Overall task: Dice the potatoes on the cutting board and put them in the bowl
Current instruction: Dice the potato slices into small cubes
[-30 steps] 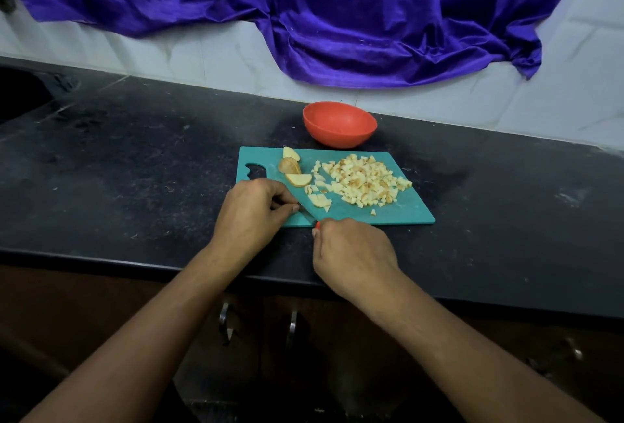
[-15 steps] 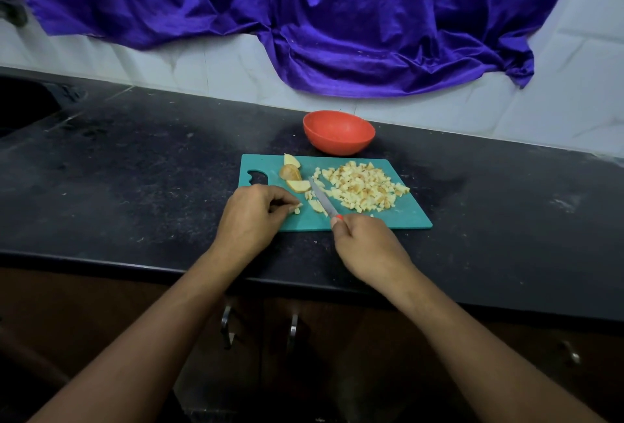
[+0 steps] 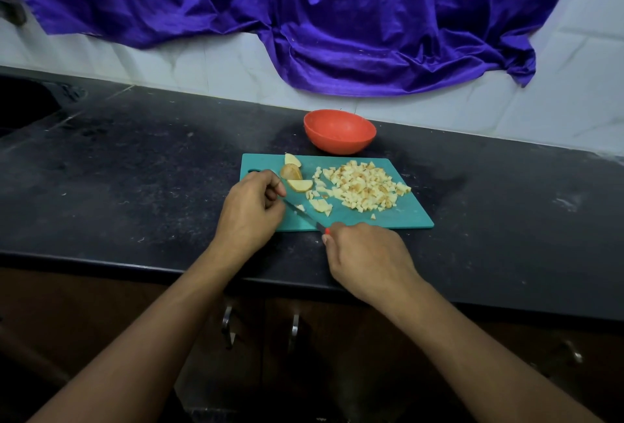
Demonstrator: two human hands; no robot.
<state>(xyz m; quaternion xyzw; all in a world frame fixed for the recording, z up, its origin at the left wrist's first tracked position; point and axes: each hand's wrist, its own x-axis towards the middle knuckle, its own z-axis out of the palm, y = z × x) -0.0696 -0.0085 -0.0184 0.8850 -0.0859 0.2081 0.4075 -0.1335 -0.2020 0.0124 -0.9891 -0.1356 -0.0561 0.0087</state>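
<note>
Dark counter (image 3: 135, 169), right grip (image 3: 368, 253) clasping knife (image 3: 304, 215), left grip (image 3: 251, 209) curled

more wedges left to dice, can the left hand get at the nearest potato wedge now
Probably yes. The left hand rests on the cutting board right beside that potato wedge, with nothing between them; the knife lies nearer the person.

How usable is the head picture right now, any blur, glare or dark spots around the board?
Head view: dim overall; cutting board and diced potatoes readable; knife blade thin and dark, its tip lost beside the left hand; sheen on the purple cloth; cabinets below nearly black.
</note>
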